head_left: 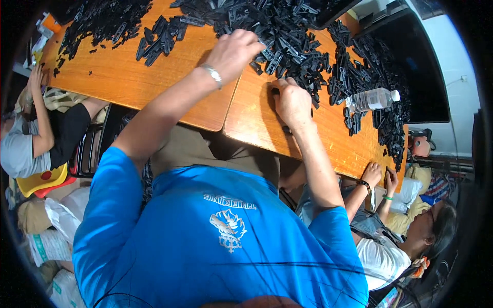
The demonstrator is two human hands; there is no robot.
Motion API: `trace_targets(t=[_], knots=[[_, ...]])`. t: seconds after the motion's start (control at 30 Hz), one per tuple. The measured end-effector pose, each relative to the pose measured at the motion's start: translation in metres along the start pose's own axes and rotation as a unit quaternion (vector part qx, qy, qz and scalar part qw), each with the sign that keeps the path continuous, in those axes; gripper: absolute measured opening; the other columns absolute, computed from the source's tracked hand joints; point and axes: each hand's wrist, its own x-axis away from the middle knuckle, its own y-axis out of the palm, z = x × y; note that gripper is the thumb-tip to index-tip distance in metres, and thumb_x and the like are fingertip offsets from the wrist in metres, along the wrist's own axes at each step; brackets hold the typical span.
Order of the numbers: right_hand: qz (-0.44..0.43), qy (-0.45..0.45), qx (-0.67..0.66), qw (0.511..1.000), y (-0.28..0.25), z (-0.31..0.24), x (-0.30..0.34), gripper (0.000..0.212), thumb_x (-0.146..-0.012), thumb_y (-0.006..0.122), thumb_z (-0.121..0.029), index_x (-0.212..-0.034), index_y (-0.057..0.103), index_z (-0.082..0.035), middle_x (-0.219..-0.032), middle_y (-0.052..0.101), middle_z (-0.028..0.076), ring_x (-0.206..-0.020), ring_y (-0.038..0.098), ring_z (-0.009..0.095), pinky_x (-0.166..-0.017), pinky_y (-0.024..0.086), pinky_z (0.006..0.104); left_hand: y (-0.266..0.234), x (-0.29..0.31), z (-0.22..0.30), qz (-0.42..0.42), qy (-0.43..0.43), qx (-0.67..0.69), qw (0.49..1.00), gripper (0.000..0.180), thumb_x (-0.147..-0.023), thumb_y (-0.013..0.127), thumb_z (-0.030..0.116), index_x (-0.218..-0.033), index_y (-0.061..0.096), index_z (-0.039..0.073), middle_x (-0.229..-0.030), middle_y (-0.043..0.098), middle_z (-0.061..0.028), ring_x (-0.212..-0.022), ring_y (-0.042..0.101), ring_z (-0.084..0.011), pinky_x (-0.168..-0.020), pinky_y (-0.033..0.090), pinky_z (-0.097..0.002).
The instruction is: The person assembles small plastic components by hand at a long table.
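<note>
The wooden table is covered along its far side by a large heap of black parts. At the heap's near edge the left hand is held with its fingers bent and nearly together; whether a part is gripped cannot be told. The right hand is half curled over the wood; a dark piece is seen at its left side, its hold unclear. Overlapping parts are probably best lifted singly, without neighbours being dragged.
</note>
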Motion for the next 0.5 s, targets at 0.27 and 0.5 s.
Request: trace_targets(t=[0.27, 0.5], knots=[[0.037, 0.01, -0.208, 0.977, 0.006, -0.017, -0.001, 0.029, -0.084, 0.084, -0.007, -0.112, 0.076, -0.006, -0.106, 0.069, 0.015, -0.083, 0.074, 0.033, -0.078, 0.06, 0.044, 0.043, -0.026, -0.017, -0.029, 0.034, -0.036, 0.998, 0.024, -0.089, 0.075, 0.011, -0.112, 0.08, 0.014, -0.116, 0.069, -0.0036, -0.117, 0.062, -0.0239, -0.099, 0.051, -0.041], [0.048, 0.088, -0.489, 0.867, 0.037, -0.031, 0.01, 0.024, -0.085, 0.088, -0.001, -0.104, 0.074, 0.0, -0.097, 0.065, 0.005, -0.074, 0.061, 0.009, -0.07, 0.052, 0.0254, 0.009, 0.001, -0.009, 0.018, -0.139, 0.261, 0.955, 0.025, -0.091, 0.083, 0.009, -0.115, 0.078, 0.005, -0.108, 0.071, -0.004, -0.103, 0.067, -0.0202, -0.09, 0.057, -0.0373]])
